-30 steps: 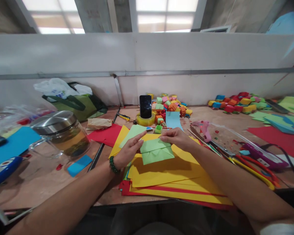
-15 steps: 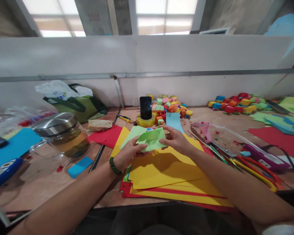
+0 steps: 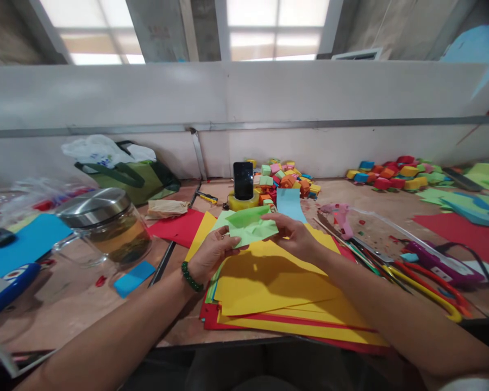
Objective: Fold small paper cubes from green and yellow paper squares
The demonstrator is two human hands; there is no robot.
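A creased light green paper (image 3: 250, 228) is held up over a stack of yellow sheets (image 3: 269, 282), with red sheets showing at the stack's lower edge. My left hand (image 3: 215, 250), with a green bead bracelet at the wrist, pinches the paper's left end between thumb and fingers. On the right end, my right hand (image 3: 294, 234) grips the paper's edge, its fingertips partly behind it. Another pale green sheet lies partly hidden behind the held one. Beyond it a phone (image 3: 243, 180) stands upright on a yellow roll (image 3: 243, 203).
Folded coloured paper pieces (image 3: 287, 179) are heaped behind the hands. A glass jug (image 3: 118, 233) and green bag (image 3: 146, 182) stand left. Rightward lie a pink glue gun (image 3: 341, 217), scissors, a purple tool (image 3: 444, 263) and another heap of paper pieces (image 3: 391, 172).
The green paper has opened out, its upper flap tilting back and its inner surface showing more. My right hand has shifted its fingers to the paper's upper right edge.
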